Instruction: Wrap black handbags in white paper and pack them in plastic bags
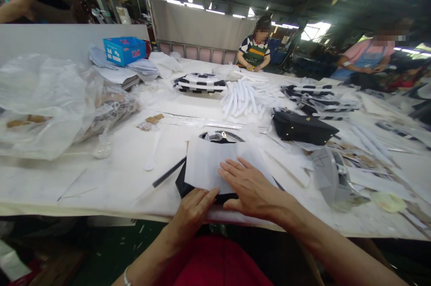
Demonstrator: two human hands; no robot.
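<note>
A black handbag [182, 183] lies at the table's near edge, with a white sheet of paper [202, 167] spread over it. Its zip pull and some clear plastic show at the far side. My right hand [251, 189] rests flat on the sheet, fingers stretched out and the thumb apart toward the bag's near side. At the bag's near left edge, my left hand [195, 207] is closed with its fingers together, the tips at the edge of sheet and bag. What lies under its fingers is partly hidden. A dark strap [169, 172] sticks out to the left.
A second black handbag [303, 126] stands right of centre, near a grey plastic-wrapped piece [328, 178]. White padded rolls [242, 97] are heaped beyond. Clear plastic bags [50, 106] cover the left, below a blue box [124, 50]. Two people work across the table.
</note>
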